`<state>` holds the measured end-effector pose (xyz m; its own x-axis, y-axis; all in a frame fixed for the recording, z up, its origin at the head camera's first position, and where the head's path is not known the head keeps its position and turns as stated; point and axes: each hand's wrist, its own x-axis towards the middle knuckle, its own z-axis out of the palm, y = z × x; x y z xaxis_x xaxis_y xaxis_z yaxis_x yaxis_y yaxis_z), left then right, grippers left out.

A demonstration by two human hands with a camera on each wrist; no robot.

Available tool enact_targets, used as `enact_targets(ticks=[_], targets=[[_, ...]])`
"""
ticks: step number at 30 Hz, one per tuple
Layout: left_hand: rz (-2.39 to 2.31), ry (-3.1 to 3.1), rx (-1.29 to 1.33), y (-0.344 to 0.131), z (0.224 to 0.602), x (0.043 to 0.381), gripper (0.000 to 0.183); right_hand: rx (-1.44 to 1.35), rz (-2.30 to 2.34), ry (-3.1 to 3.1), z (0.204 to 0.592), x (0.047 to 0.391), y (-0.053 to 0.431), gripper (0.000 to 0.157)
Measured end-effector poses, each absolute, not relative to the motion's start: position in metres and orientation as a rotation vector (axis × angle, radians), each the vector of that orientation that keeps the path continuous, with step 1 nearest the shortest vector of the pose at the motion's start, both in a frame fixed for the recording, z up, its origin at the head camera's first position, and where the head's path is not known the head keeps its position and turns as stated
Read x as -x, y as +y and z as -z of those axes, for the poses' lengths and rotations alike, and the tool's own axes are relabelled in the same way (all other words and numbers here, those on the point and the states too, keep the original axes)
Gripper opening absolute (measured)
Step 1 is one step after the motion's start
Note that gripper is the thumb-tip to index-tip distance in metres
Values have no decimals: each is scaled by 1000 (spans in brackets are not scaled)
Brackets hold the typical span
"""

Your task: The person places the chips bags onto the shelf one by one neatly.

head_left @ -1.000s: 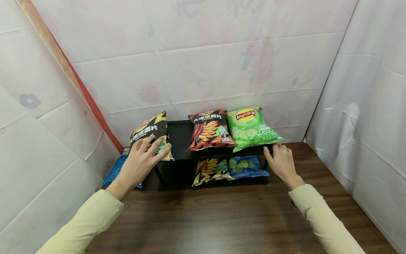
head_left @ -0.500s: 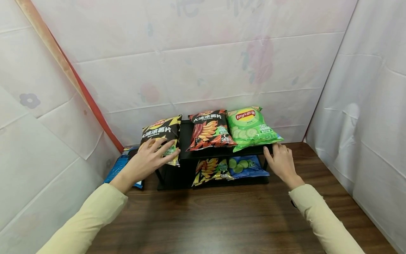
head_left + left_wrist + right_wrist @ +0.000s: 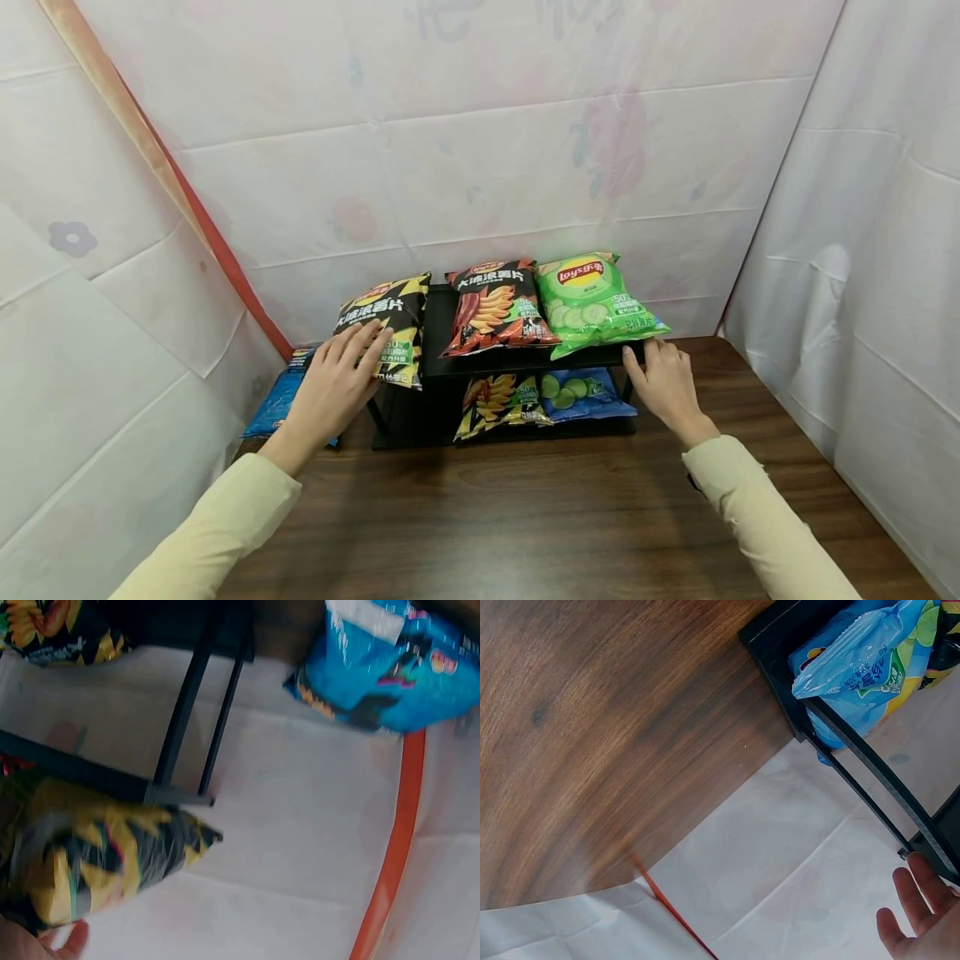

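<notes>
In the head view my left hand [image 3: 337,383] rests its extended fingers on the lower left part of a black-and-yellow chip bag [image 3: 397,329]. This bag sits at the left end of a two-tier black rack's top shelf [image 3: 438,317]. In the left wrist view the same bag [image 3: 112,862] overhangs the rack's end, with fingertips at its lower edge. My right hand [image 3: 667,387] touches the right end of the top shelf, below a green chip bag [image 3: 592,304]. Its fingers [image 3: 911,896] look fairly straight in the right wrist view; its thumb is hidden there.
A red-and-black chip bag [image 3: 495,308] stands mid-shelf. Below it lie another black-and-yellow bag [image 3: 498,404] and a blue bag with lime slices [image 3: 585,396]. A blue bag [image 3: 281,404] lies left of the rack on the wooden table [image 3: 480,517]. Pale curtains [image 3: 480,192] surround the table.
The black-and-yellow bag has moved right onto the shelf's left end. My left hand moved right with it, then drew back slightly left with its fingers closer together. My right hand stays put.
</notes>
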<state>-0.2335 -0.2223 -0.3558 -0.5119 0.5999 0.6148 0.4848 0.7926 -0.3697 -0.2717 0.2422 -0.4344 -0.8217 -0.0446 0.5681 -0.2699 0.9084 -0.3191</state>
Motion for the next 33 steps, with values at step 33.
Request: enact_targets(ticks=[33], targets=[[-101,-2461,758,-215,361,263,80,-221,-538,-2503,434,273,243,56]])
